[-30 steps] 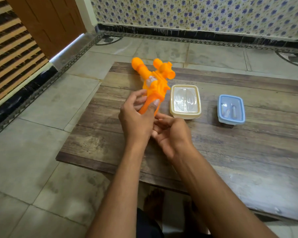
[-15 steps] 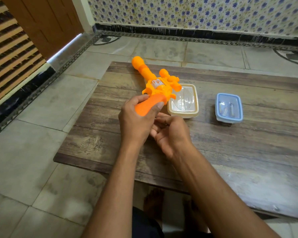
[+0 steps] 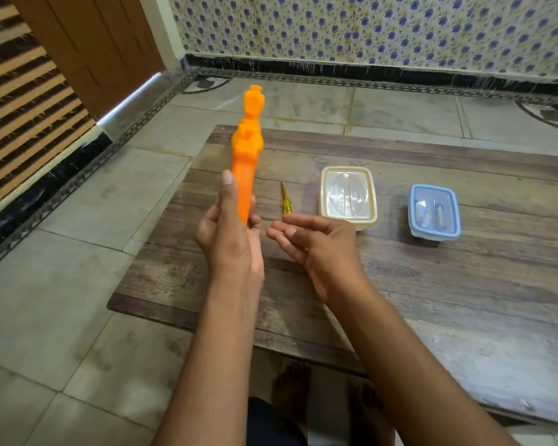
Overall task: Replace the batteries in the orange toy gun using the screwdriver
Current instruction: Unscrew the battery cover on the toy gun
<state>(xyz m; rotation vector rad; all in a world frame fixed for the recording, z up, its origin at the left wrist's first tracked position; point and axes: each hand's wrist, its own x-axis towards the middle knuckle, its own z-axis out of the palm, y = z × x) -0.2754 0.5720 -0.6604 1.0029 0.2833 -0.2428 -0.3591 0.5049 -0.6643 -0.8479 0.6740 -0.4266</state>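
Observation:
My left hand (image 3: 229,233) grips the orange toy gun (image 3: 248,149) by its handle, holding it upright above the low wooden table (image 3: 400,284), muzzle pointing away. A yellow-handled screwdriver (image 3: 285,199) lies on the table just right of the gun. My right hand (image 3: 316,244) hovers beside the left one, palm up, fingers loosely spread and holding nothing, its fingertips just short of the screwdriver's handle. A blue-lidded clear box (image 3: 434,212) with batteries inside sits at the right.
A cream-rimmed clear box (image 3: 348,196) stands between the screwdriver and the blue box. The table rests on a grey tiled floor (image 3: 62,284). A brown door (image 3: 87,49) is at the far left and a flower-patterned wall at the back. My bare feet show under the table's near edge.
The gun has swung from tilted over the table to upright in my left hand. My right hand has let go of it and opened. The screwdriver has come into sight.

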